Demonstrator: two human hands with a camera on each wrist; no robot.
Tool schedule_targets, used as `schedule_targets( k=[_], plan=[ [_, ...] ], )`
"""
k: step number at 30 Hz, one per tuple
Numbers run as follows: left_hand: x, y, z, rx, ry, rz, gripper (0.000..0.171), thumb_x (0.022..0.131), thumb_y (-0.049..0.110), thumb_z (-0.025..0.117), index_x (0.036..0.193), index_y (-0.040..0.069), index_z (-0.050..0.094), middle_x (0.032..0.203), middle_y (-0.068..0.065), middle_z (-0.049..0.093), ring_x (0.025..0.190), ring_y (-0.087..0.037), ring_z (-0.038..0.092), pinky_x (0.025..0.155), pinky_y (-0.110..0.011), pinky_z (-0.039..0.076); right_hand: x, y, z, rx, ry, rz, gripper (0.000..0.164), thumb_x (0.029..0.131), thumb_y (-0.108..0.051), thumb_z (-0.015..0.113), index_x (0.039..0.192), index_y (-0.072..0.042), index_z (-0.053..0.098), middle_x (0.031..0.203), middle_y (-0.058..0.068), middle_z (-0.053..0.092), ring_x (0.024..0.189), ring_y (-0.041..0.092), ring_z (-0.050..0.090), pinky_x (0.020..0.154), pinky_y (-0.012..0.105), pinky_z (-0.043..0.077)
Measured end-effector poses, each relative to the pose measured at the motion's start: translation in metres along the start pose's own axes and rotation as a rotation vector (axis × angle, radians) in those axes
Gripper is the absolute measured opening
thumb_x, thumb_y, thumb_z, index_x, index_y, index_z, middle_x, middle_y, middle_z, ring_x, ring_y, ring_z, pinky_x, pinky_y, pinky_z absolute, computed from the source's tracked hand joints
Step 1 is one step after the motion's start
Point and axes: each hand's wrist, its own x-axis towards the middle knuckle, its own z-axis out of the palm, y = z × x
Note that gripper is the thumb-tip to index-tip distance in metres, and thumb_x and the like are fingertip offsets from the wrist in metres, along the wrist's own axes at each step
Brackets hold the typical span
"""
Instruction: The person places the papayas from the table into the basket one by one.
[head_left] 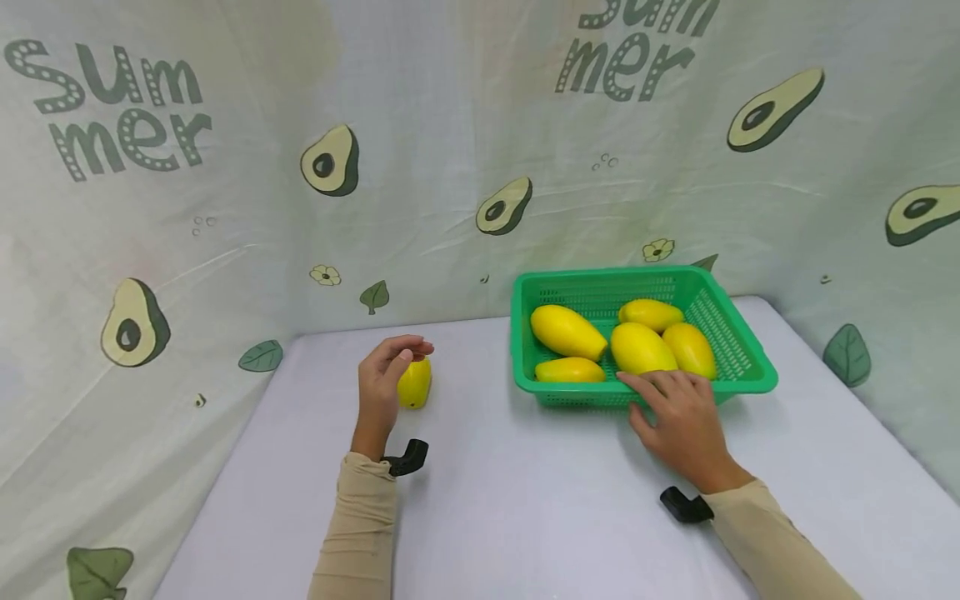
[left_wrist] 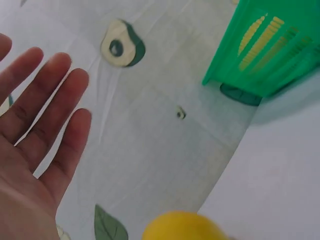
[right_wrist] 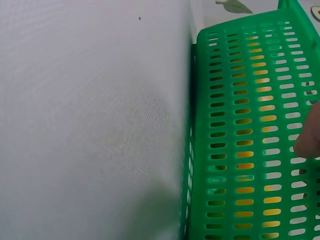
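Observation:
In the head view my left hand (head_left: pixel 384 379) is at the left of the table, fingers loosely extended, beside a single yellow mango-like fruit (head_left: pixel 415 385). The left wrist view has this hand (left_wrist: pixel 42 130) with its palm empty and fingers apart; the top of the yellow fruit (left_wrist: pixel 182 227) shows at the bottom edge. My right hand (head_left: pixel 678 421) holds the front rim of a green plastic basket (head_left: pixel 630 398), fingers over the rim and thumb outside. Against the slotted wall (right_wrist: pixel 230 125), the right wrist view catches only a fingertip (right_wrist: pixel 309 135). Several yellow fruits (head_left: pixel 567 331) lie in the basket.
A white cloth covers the table (head_left: pixel 517 500). Behind it hangs a pale curtain (head_left: pixel 420 100) printed with avocados and leaves, close to the basket's back side. Each wrist wears a black camera mount (head_left: pixel 408 457).

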Motion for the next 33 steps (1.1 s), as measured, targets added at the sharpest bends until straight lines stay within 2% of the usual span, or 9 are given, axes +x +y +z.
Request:
schedule_targets(
  k=[4,7,11,14,18,21,25,29,33],
  plan=[
    [-0.001,-0.006,-0.014,0.021,0.079,-0.028,0.028,0.104,0.007,0.044,0.114,-0.01,0.064,0.105,-0.024,0.069,0.097,-0.023,0.067,0.09,-0.029,0.053,0.0,0.001,-0.001,-0.013,-0.033,0.006,0.041,0.089,-0.025,0.051,0.122,-0.009,0.069,0.095,0.011,0.065,0.085,0.038,0.058,0.077,0.053,0.037],
    [-0.003,-0.011,-0.021,0.027,0.103,-0.06,0.029,0.105,0.009,0.045,0.115,-0.01,0.064,0.107,-0.024,0.068,0.1,-0.025,0.067,0.091,-0.03,0.053,0.0,0.003,0.0,-0.022,-0.069,0.014,0.042,0.091,-0.028,0.049,0.123,-0.01,0.069,0.096,0.011,0.065,0.087,0.038,0.057,0.079,0.053,0.037],
    [-0.006,-0.022,-0.028,0.028,0.132,-0.106,0.027,0.105,0.006,0.047,0.115,-0.012,0.064,0.108,-0.027,0.067,0.1,-0.027,0.065,0.091,-0.031,0.052,0.001,0.004,0.001,-0.02,-0.067,0.012,0.042,0.089,-0.027,0.052,0.123,-0.01,0.069,0.096,0.011,0.066,0.087,0.039,0.058,0.078,0.053,0.037],
    [-0.007,-0.023,-0.031,0.078,0.161,-0.143,0.025,0.104,0.003,0.047,0.116,-0.012,0.064,0.109,-0.027,0.067,0.103,-0.022,0.063,0.094,-0.028,0.049,0.0,0.003,0.001,-0.022,-0.082,0.022,0.042,0.089,-0.026,0.052,0.124,-0.01,0.069,0.097,0.011,0.066,0.088,0.039,0.058,0.079,0.053,0.037],
    [-0.012,-0.035,-0.038,0.155,0.2,-0.222,0.029,0.104,0.008,0.05,0.127,-0.007,0.059,0.117,-0.02,0.065,0.114,-0.022,0.06,0.102,-0.027,0.043,-0.001,0.0,-0.002,-0.027,-0.119,0.043,0.043,0.089,-0.026,0.054,0.126,-0.011,0.068,0.098,0.011,0.066,0.09,0.038,0.058,0.081,0.053,0.037],
    [-0.018,-0.051,-0.045,0.188,0.217,-0.31,0.033,0.104,0.013,0.053,0.133,-0.001,0.056,0.125,-0.016,0.063,0.123,-0.027,0.056,0.107,-0.033,0.041,0.0,-0.001,-0.002,-0.02,-0.102,0.036,0.043,0.088,-0.027,0.055,0.125,-0.011,0.068,0.098,0.011,0.066,0.089,0.038,0.058,0.08,0.052,0.037],
    [-0.022,-0.059,-0.049,0.252,0.173,-0.41,0.036,0.102,0.017,0.056,0.136,0.004,0.057,0.136,-0.012,0.057,0.131,-0.028,0.048,0.112,-0.045,0.035,0.002,-0.003,0.001,-0.009,-0.06,0.016,0.042,0.091,-0.031,0.052,0.123,-0.01,0.069,0.096,0.011,0.065,0.086,0.038,0.058,0.078,0.052,0.037],
    [-0.022,-0.066,-0.047,0.346,0.083,-0.468,0.04,0.1,0.024,0.059,0.138,0.01,0.059,0.145,-0.01,0.047,0.138,-0.026,0.038,0.115,-0.051,0.028,0.002,-0.004,0.003,-0.008,-0.033,0.009,0.043,0.093,-0.034,0.049,0.122,-0.01,0.07,0.096,0.012,0.066,0.085,0.039,0.058,0.076,0.053,0.037],
    [-0.022,-0.073,-0.043,0.406,0.011,-0.523,0.046,0.098,0.03,0.062,0.142,0.015,0.057,0.153,-0.013,0.037,0.142,-0.031,0.032,0.115,-0.054,0.027,0.003,-0.003,0.003,0.003,-0.003,0.01,0.044,0.095,-0.037,0.048,0.121,-0.009,0.07,0.095,0.013,0.066,0.084,0.039,0.058,0.075,0.053,0.036]
  ],
)
